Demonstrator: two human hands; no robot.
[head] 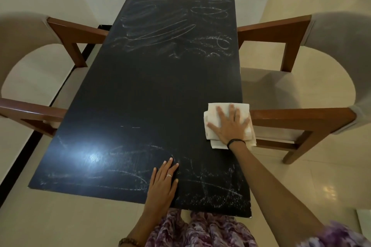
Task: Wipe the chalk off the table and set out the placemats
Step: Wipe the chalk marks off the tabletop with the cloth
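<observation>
Head view: right hand (230,126) lies flat, fingers spread, on cloth (214,110).

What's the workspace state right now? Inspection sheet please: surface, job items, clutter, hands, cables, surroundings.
Surface: black table; chalk marks at far end and along near edge, middle band looks mostly clean.
Job's things: folded white cloth at the table's right edge; placemats: nothing seen.
Clutter: nothing seen.
Grippers: right hand flat, pressing on the cloth; left hand flat on the table near its near edge, holding nothing.
Cables: nothing seen.
Surroundings: wooden chairs, one on the left and one on the right; pale tiled floor.
</observation>
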